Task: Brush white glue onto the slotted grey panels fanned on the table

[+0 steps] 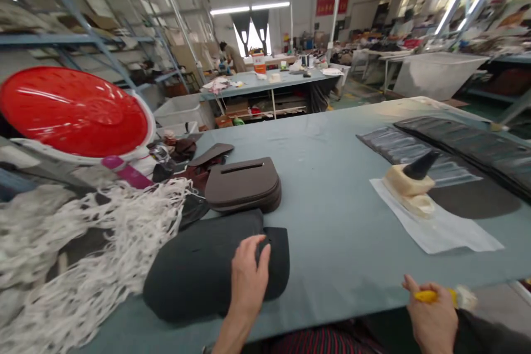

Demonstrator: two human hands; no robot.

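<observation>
My left hand (pixel 250 268) rests over a stack of dark grey-black cut pieces (pixel 191 265) near the table's front edge, thumb and fingers apart. Whether its fingertips pinch the top piece is hard to see. In my right hand (pixel 433 315), low on the right, is a brush with a yellow handle (pixel 427 296) and pale bristles (pixel 467 297). Behind the dark stack lies a pile of brown pieces (pixel 244 180) with a slot in the top one. To the right, a cream block with a black cone-shaped nozzle (pixel 421 166) sits on a white sheet (pixel 456 232).
Dark panels under clear plastic (pixel 418 155) lie at the table's right. On the left are a tangle of white netting-like strips (pixel 124 238), a magenta bottle (pixel 126 171) and a large red lid or basin (pixel 74 110). Another work table (pixel 274 86) stands behind.
</observation>
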